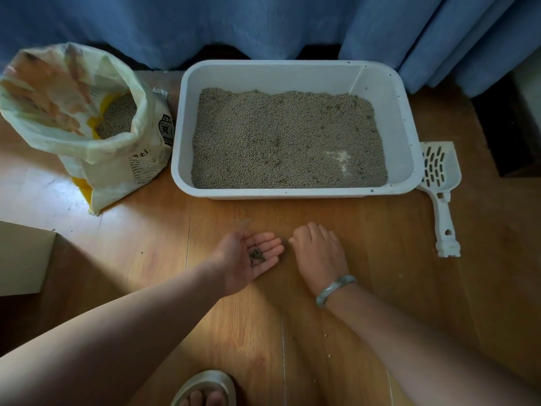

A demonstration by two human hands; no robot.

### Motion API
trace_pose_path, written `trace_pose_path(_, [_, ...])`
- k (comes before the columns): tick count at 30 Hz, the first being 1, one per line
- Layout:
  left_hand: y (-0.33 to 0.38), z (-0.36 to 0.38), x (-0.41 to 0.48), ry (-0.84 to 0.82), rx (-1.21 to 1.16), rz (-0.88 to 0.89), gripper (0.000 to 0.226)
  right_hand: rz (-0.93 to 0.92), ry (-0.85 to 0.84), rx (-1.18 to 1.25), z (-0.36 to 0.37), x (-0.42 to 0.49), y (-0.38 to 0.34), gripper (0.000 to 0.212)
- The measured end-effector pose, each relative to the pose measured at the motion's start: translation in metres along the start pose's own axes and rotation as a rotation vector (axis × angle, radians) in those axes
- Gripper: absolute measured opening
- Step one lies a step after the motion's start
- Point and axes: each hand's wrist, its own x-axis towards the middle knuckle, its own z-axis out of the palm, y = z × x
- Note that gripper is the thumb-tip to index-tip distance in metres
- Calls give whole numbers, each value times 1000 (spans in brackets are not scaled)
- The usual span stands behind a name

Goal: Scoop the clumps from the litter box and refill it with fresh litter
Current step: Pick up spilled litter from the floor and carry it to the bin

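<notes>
We have our left hand (pixel 248 259) turned palm up low over the wooden floor (pixel 366 221), fingers straight and together, carrying a small heap of dark crumbs (pixel 257 255). Our right hand (pixel 317 253) sits knuckles-up just beside its fingertips, fingers bent down to the boards, and we cannot tell whether they pinch anything. The litter box (pixel 292 194) stands at the far edge of the floor by the curtain (pixel 263 24), its litter (pixel 287 139) lying fairly level. The slotted scoop (pixel 439 177) lies on the floor against the box's right side, and the open bag (pixel 87 121) stands near its left side. We judge this to be tidying of spilled bits in front of the box. To do it well, we should hold the left palm cupped and level, its edge low against the boards. We should brush the bits toward it with the side of the right fingers rather than picking one by one, and gather the pale stray grains (pixel 325 335) nearer us before emptying the palm.
</notes>
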Motion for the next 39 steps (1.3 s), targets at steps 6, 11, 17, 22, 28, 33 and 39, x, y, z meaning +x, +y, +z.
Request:
trace_pose_path(6, [-12,-1,-8,-25,94,1,41,-121,-53,75,-20,-7,-60,35])
trace_pose_path(11, [-13,-9,-8,-70,81,-16,44,-140,-60,127,-25,-17,-51,34])
trace_pose_path(17, [-10,-10,-6,-68,-3,-25,47,174,-77,268,-21,-18,7,9])
trace_pose_path(22, [-7,-9,-6,-56,-23,-21,47,170,-137,226,-16,-18,39,19])
trace_pose_path(28, [-4,-9,-4,-43,-42,-13,46,83,-175,261,-3,-14,42,28])
trace_pose_path(33, [0,-12,-3,-28,-53,-5,45,54,-147,254,1,-14,39,14])
trace_pose_path(39, [3,-11,0,-22,-59,-14,43,-32,-107,253,5,-12,41,3])
